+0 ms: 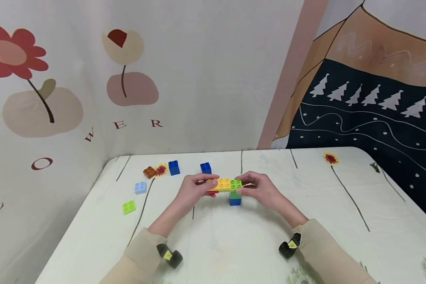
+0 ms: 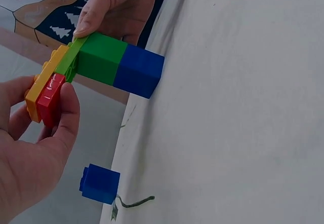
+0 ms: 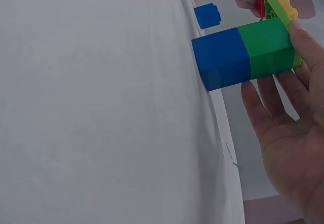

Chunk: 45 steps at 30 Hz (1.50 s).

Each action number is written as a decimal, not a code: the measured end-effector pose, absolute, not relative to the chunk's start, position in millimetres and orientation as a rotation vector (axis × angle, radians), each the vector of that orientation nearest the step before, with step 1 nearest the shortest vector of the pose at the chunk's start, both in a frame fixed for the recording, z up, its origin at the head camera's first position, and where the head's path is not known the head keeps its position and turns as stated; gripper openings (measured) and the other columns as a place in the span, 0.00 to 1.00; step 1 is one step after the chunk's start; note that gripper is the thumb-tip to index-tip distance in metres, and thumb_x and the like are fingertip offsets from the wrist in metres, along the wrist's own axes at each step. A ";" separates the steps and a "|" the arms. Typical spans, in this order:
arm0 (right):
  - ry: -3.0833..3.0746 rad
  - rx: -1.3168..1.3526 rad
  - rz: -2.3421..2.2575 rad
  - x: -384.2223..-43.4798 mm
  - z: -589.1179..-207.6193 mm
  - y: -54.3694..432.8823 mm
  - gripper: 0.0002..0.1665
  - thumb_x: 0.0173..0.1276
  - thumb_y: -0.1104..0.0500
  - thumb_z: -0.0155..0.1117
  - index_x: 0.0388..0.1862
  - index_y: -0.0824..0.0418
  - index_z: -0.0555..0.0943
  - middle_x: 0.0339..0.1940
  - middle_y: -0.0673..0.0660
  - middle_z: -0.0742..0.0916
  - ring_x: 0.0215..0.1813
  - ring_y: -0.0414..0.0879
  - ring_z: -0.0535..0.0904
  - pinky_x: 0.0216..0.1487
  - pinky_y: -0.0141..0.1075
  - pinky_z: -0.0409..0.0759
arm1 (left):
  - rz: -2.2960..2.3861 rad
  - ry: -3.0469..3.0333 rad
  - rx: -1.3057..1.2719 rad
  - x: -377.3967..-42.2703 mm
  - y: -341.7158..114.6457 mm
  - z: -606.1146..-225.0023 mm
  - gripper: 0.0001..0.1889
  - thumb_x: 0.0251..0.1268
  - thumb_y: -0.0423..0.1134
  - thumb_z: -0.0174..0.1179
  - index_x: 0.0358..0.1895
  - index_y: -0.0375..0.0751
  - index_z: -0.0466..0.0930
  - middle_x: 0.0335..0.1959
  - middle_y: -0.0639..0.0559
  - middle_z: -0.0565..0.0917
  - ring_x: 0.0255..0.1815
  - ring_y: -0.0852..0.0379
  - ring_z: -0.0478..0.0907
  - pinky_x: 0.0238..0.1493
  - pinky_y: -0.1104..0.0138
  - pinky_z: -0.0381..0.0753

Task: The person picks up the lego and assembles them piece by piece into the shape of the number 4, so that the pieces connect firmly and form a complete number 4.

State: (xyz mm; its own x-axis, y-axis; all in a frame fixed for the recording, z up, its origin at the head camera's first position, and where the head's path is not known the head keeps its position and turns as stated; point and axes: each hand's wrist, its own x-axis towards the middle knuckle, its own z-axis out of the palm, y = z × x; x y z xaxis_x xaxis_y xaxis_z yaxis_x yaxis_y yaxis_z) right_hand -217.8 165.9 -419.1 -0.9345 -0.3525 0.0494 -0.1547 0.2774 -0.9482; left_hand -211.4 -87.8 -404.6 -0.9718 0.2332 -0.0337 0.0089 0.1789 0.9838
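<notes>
My left hand [image 1: 191, 191] pinches the left end of a yellow brick [image 1: 224, 184] and a red brick [image 2: 50, 100] under it, thumb on one side and fingers on the other. The yellow brick lies over a light green brick [image 2: 69, 59], whose studs show at its right. Below the light green one, a green brick [image 2: 103, 54] sits on a blue brick [image 2: 139, 72], forming an upright column on the table. With thumb and fingertips, my right hand [image 1: 264, 191] holds the light green brick's right end at the column's top.
Loose bricks lie on the cloth-covered table [image 1: 213, 244]. Behind the hands is one blue brick [image 1: 206, 168]. Farther left are another blue brick [image 1: 174, 167], a brown brick [image 1: 150, 172], a light blue brick [image 1: 140, 188] and a lime brick [image 1: 129, 207].
</notes>
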 end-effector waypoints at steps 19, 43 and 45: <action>2.368 -0.500 -1.710 -221.2 -418.2 164.8 0.20 0.68 0.63 0.73 0.58 0.64 0.82 0.54 0.58 0.86 0.54 0.52 0.81 0.56 0.35 0.83 | 1.873 2.255 0.155 -212.6 -86.6 -392.4 0.11 0.69 0.36 0.67 0.51 0.36 0.89 0.53 0.42 0.83 0.45 0.52 0.86 0.50 0.64 0.85; 2.372 -0.488 -1.718 -222.6 -418.6 165.9 0.21 0.67 0.63 0.74 0.58 0.65 0.82 0.54 0.58 0.86 0.54 0.52 0.81 0.56 0.34 0.82 | 1.854 2.205 0.082 -217.3 -82.3 -381.1 0.09 0.67 0.30 0.68 0.48 0.35 0.90 0.49 0.42 0.85 0.43 0.49 0.86 0.43 0.65 0.87; 2.371 -0.482 -1.720 -222.8 -419.1 165.9 0.21 0.67 0.64 0.74 0.57 0.64 0.82 0.54 0.58 0.86 0.54 0.52 0.81 0.56 0.34 0.82 | 1.851 2.204 0.084 -217.6 -82.6 -381.7 0.09 0.67 0.30 0.68 0.48 0.35 0.90 0.50 0.42 0.85 0.43 0.49 0.86 0.43 0.65 0.87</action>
State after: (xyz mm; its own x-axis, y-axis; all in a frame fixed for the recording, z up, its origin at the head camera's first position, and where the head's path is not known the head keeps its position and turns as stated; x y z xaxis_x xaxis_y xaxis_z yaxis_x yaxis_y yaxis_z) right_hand -222.8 165.9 -419.1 -0.9327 -0.3573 0.0487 -0.1572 0.2815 -0.9466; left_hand -217.6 -82.6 -381.7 -0.9642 0.2104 -0.1616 -0.1228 0.1858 0.9749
